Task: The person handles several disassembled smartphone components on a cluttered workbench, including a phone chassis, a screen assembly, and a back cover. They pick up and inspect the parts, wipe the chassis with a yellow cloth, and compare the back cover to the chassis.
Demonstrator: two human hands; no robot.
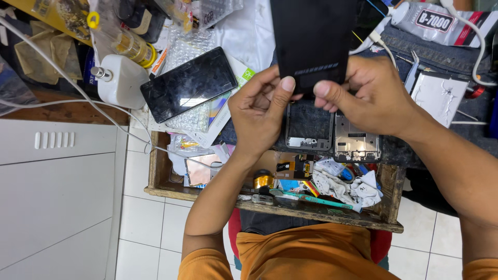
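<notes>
Both hands, left hand (259,111) and right hand (371,96), are pinching the black panel (311,39); judging by that edge-only grip, it could be slipping toward the open phone frame (309,127) at six o'clock.

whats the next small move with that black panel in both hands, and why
Probably lower the black panel toward the open phone frame just beneath. Both the left hand and right hand pinch its near edge with thumbs on top, holding it clear above the frame, so lining up the edges seems the natural step.

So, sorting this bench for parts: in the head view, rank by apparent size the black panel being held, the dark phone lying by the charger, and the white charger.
1. black panel, nearer the camera, so unsure
2. dark phone
3. white charger
</notes>
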